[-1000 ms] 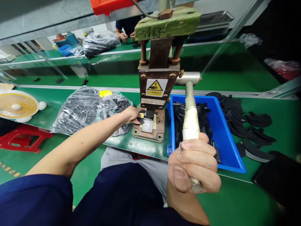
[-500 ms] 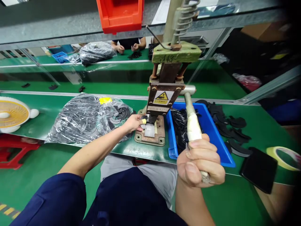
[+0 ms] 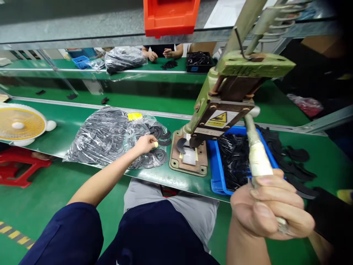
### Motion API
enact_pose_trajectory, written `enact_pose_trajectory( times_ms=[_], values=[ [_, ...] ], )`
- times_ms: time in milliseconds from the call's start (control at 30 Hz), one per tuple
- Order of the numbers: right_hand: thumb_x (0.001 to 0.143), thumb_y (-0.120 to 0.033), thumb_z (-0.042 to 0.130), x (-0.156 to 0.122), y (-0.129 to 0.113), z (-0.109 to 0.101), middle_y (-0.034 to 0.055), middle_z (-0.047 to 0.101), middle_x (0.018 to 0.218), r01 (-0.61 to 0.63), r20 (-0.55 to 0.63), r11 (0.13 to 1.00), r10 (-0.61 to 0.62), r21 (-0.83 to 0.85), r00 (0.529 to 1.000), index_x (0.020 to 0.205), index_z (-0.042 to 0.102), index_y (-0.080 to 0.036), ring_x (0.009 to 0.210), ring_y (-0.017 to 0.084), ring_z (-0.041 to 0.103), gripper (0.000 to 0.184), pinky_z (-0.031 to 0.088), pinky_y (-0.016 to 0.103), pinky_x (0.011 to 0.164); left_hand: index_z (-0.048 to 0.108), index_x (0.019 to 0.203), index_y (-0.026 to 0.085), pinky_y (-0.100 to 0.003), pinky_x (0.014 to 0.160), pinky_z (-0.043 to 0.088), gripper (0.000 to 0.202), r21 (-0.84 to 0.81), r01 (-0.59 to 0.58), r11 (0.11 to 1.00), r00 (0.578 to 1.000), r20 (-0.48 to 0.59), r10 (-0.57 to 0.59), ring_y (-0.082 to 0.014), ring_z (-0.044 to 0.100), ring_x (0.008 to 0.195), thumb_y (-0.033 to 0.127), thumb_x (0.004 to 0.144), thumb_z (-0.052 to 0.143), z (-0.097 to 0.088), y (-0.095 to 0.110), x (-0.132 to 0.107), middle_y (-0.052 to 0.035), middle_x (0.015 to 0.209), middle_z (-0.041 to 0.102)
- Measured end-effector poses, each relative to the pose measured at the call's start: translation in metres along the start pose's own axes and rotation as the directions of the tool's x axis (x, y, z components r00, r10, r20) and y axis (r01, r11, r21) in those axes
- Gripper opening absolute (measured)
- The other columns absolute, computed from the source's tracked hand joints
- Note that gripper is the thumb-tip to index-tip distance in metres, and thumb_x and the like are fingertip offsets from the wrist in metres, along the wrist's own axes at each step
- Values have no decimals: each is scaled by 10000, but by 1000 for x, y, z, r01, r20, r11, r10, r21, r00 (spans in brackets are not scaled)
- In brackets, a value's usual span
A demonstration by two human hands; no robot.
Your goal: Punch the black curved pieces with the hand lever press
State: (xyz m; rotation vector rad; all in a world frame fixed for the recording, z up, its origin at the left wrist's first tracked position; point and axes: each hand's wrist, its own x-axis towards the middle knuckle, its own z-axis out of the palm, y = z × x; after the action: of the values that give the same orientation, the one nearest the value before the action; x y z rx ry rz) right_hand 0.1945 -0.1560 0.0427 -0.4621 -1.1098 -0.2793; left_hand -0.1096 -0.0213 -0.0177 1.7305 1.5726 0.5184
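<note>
My right hand (image 3: pixel 271 206) is wrapped around the tape-covered lever (image 3: pixel 258 151) of a green hand press (image 3: pixel 220 95). Below the press head, a dark curved piece (image 3: pixel 181 145) lies on the brown base plate (image 3: pixel 176 167), beside a pale metal block (image 3: pixel 189 156). My left hand (image 3: pixel 146 144) is over loose dark curved pieces (image 3: pixel 157 131) at the mouth of a clear plastic bag (image 3: pixel 96 138). Its fingers are pinched together, with a yellow wrap on one fingertip. Whatever may be between those fingers is hidden.
Right of the press stands a blue bin (image 3: pixel 217 173) of black parts, with more curved pieces (image 3: pixel 296 154) beyond it. A fan (image 3: pixel 24 121) lies at left. Overhead hangs an orange bin (image 3: pixel 172 22) on the shelf. A co-worker's hands (image 3: pixel 160 54) show across the bench.
My left hand has moved from the press base left to the loose pieces by the bag. A curved piece now shows on the base. My right hand still grips the lever; the view has shifted.
</note>
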Motion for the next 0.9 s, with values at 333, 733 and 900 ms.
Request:
enact_pose_trajectory(
  times_ms=[333,733,900],
  values=[
    [634,-265,685,0,-5,0,-54,491,480,-54,-11,997,54,-61,998,474,273,-196,530,147,528,447,462,451,709,694,701,179,-228,649,423,225,292,-175,940,971,208,116,-162,579,693,-7,575,686,3,6,-5,-3,702,620],
    [695,-186,601,1,-17,4,-61,523,563,-95,22,988,98,-120,995,523,352,-197,632,117,565,302,500,428,813,788,874,193,-309,909,503,221,-4,-310,951,950,-51,310,-206,613,1038,152,777,594,-8,32,-21,-73,1054,665],
    [704,-166,606,0,-19,0,-53,558,608,-126,79,985,136,-115,988,559,402,-205,694,141,587,253,502,475,885,751,1068,173,-289,743,569,317,-236,-223,946,967,66,245,-148,648,763,217,856,520,13,38,-28,-70,1024,695]
  ],
)
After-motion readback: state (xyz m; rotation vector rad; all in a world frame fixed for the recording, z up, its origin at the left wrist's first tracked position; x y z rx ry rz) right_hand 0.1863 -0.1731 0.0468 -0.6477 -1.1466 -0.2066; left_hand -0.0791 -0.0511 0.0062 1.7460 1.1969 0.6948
